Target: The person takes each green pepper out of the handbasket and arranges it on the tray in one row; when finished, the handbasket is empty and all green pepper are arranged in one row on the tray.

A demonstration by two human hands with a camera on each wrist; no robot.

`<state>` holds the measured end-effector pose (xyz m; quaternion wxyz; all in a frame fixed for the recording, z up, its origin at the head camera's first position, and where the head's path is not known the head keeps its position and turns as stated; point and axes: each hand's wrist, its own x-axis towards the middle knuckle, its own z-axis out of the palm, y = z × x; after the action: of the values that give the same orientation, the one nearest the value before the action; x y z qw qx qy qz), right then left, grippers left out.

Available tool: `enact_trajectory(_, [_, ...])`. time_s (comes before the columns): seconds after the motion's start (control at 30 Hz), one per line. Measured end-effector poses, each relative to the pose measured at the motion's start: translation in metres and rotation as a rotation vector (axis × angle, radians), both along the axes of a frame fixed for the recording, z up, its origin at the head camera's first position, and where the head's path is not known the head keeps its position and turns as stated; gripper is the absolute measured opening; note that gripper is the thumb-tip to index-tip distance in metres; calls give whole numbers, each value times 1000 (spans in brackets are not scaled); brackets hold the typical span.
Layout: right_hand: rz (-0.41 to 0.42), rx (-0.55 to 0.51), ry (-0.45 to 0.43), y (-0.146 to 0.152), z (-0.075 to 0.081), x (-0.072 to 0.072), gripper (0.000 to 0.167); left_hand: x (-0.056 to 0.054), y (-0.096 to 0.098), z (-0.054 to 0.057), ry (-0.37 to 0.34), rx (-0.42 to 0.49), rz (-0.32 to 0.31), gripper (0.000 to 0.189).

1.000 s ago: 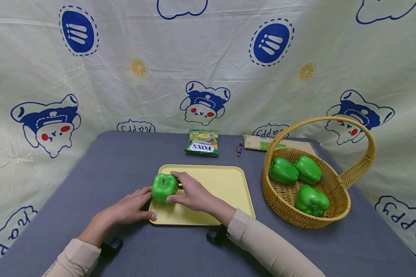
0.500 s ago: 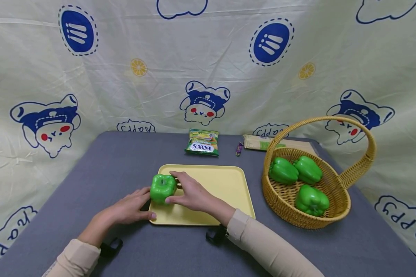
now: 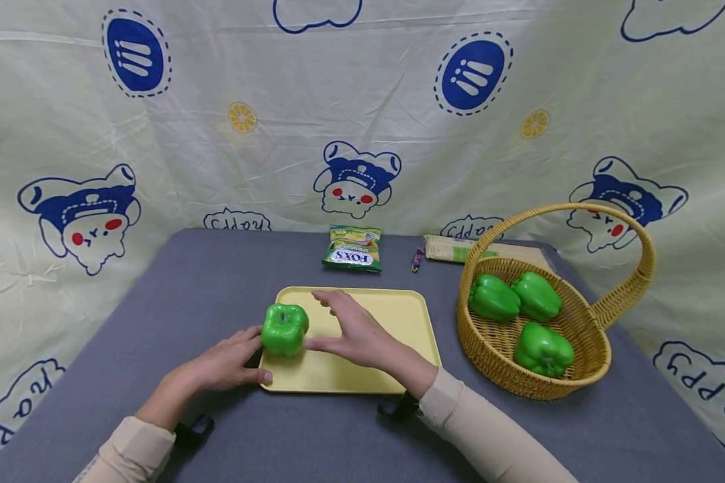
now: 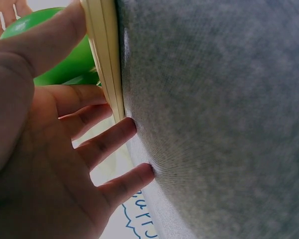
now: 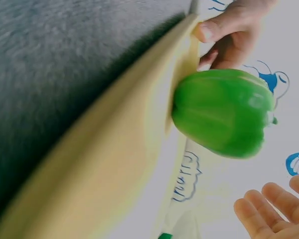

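Note:
A green bell pepper [image 3: 285,329] stands stem up on the left end of a pale yellow tray [image 3: 362,376]. My left hand [image 3: 232,359] is at the tray's left edge, its thumb resting on the rim. In the left wrist view, the spread fingers [image 4: 112,142] of that hand reach the tray's side and the grey cloth. To the right of the pepper, my right hand [image 3: 362,330] hovers over the tray with thumb and fingers spread and holds nothing. The right wrist view shows the pepper [image 5: 222,112] apart from those fingers.
A wicker basket [image 3: 501,372] with a tall handle stands on the right, with 3 green bell peppers [image 3: 544,350] inside. Behind the tray lie a green snack bag [image 3: 353,248], a small purple-wrapped sweet [image 3: 417,260] and a flat beige package [image 3: 450,249].
My right hand has let go of the bell pepper and moved to the right. The pepper shifted slightly left beforehand and now stands free of that hand. My left hand has stayed at the tray edge.

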<state>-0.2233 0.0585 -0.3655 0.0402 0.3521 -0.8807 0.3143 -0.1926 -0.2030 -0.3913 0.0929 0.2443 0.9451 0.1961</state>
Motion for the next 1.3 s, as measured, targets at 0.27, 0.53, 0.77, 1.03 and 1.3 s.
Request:
enact_trajectory(0.27, [-15,-4,104,23,13,7,75,1,0,0,-17,-3,4,78])
enact_trajectory(0.53, [-47,8,143,45,23,13,74,1,-1,-1,-12,-1,3,77])
enact_trajectory(0.77, [-78,13,172,66,27,18,73,1,-1,-1,-2,-2,2,76])
enact_trajectory(1.03, [-135,15,218,93,27,27,74,0,0,-1,-26,-2,15,78])
enact_trajectory(1.3, [-190,9,255,124,28,35,74,0,0,0,-15,-4,6,78])
